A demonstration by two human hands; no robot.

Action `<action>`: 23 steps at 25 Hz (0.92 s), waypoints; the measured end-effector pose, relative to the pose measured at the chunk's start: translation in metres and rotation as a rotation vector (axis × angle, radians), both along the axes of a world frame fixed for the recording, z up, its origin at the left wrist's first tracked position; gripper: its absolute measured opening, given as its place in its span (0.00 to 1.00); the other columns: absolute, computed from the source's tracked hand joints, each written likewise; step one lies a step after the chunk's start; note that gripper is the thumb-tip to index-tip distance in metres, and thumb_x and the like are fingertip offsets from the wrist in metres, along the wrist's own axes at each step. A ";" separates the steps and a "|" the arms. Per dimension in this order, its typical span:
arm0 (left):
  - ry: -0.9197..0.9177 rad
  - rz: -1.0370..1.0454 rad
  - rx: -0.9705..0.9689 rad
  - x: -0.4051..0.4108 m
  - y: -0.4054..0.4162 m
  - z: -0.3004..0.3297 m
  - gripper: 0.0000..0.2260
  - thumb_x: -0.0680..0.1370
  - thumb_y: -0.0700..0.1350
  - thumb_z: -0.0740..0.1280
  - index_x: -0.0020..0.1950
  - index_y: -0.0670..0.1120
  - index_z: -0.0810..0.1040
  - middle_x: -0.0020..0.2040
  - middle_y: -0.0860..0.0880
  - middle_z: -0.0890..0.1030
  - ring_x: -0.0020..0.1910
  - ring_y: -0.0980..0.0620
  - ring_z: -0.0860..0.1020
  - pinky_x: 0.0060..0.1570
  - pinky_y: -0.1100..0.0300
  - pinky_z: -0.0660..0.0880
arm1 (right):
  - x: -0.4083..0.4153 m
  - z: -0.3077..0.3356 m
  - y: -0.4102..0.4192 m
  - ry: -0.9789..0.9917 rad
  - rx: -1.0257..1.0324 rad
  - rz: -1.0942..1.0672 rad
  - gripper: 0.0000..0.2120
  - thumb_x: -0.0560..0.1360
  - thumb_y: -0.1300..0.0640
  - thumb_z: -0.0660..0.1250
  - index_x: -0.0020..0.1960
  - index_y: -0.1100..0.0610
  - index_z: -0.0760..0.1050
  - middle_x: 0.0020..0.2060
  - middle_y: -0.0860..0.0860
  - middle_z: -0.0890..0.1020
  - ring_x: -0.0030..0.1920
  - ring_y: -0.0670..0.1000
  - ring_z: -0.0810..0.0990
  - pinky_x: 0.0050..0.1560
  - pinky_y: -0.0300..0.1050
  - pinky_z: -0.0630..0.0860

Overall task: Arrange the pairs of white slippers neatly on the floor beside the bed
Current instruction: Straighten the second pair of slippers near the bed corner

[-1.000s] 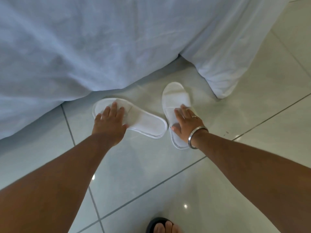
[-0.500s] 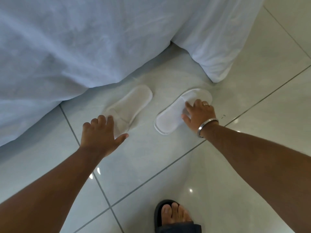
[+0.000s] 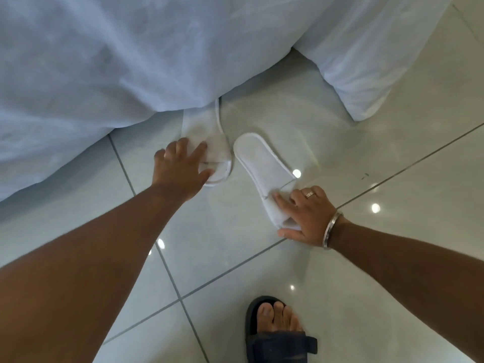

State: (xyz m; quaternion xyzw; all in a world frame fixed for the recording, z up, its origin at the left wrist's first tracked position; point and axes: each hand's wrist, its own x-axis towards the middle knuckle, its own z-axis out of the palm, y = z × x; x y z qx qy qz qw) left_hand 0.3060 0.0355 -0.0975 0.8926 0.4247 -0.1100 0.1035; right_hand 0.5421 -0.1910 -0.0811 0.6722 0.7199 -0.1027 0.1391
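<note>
Two white slippers lie on the pale tiled floor [image 3: 262,271] at the foot of the bed. The left slipper [image 3: 209,132] has its heel end hidden under the hanging white bedsheet [image 3: 131,61], its toe pointing toward me. My left hand [image 3: 178,169] rests flat on its toe band, fingers spread. The right slipper [image 3: 262,166] lies a little to the right, heel toward the bed, angled slightly right. My right hand [image 3: 306,216], with a ring and a metal bangle, grips its toe band, thumb below and fingers on top.
The bedsheet drapes to the floor across the top, with a folded corner [image 3: 366,82] hanging at the upper right. My own foot in a dark sandal [image 3: 275,334] stands at the bottom centre. Dark grout lines cross the glossy tiles.
Both slippers have been turned so their toes point toward me and they lie closer together. My left hand has come back onto the left slipper; my right hand has pulled its slipper nearer.
</note>
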 end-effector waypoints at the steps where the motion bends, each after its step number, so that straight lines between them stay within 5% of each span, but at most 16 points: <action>1: 0.006 -0.003 0.012 0.005 0.003 0.001 0.29 0.78 0.63 0.60 0.76 0.55 0.60 0.73 0.40 0.64 0.70 0.37 0.64 0.65 0.40 0.65 | -0.009 -0.006 -0.004 0.025 0.011 0.050 0.39 0.67 0.31 0.60 0.69 0.56 0.68 0.45 0.57 0.77 0.41 0.59 0.76 0.45 0.53 0.71; 5: -0.018 -0.040 0.026 0.004 0.011 -0.002 0.30 0.78 0.63 0.59 0.75 0.50 0.59 0.75 0.39 0.61 0.74 0.37 0.59 0.69 0.38 0.64 | -0.024 -0.019 -0.014 0.137 -0.032 -0.003 0.37 0.66 0.36 0.66 0.68 0.54 0.67 0.64 0.62 0.72 0.58 0.63 0.75 0.52 0.56 0.75; 8: -0.044 -0.110 -0.005 -0.008 0.006 -0.007 0.31 0.80 0.61 0.56 0.77 0.47 0.56 0.81 0.42 0.52 0.79 0.41 0.51 0.75 0.39 0.54 | -0.020 -0.020 -0.007 0.120 -0.032 -0.049 0.37 0.67 0.37 0.67 0.70 0.52 0.66 0.70 0.63 0.67 0.61 0.65 0.73 0.52 0.57 0.76; 12: -0.099 -0.138 -0.035 -0.022 -0.031 -0.008 0.32 0.78 0.62 0.58 0.76 0.45 0.61 0.78 0.41 0.62 0.76 0.40 0.60 0.73 0.40 0.58 | -0.010 -0.019 0.018 0.065 0.023 -0.129 0.36 0.67 0.38 0.68 0.70 0.52 0.66 0.69 0.63 0.68 0.58 0.66 0.75 0.48 0.57 0.76; 16: -0.167 -0.242 -0.034 -0.024 -0.086 -0.009 0.31 0.73 0.65 0.62 0.67 0.44 0.71 0.67 0.41 0.74 0.61 0.38 0.74 0.55 0.45 0.72 | 0.008 -0.019 0.026 0.036 0.004 -0.098 0.35 0.68 0.37 0.60 0.71 0.51 0.65 0.71 0.61 0.67 0.62 0.65 0.72 0.54 0.58 0.74; 23: -0.104 -0.275 -0.052 -0.004 -0.120 -0.006 0.39 0.67 0.70 0.67 0.69 0.45 0.70 0.62 0.43 0.75 0.53 0.40 0.76 0.49 0.47 0.72 | 0.030 -0.016 -0.014 0.039 -0.035 -0.088 0.37 0.68 0.37 0.59 0.73 0.52 0.63 0.71 0.62 0.66 0.67 0.67 0.69 0.61 0.61 0.71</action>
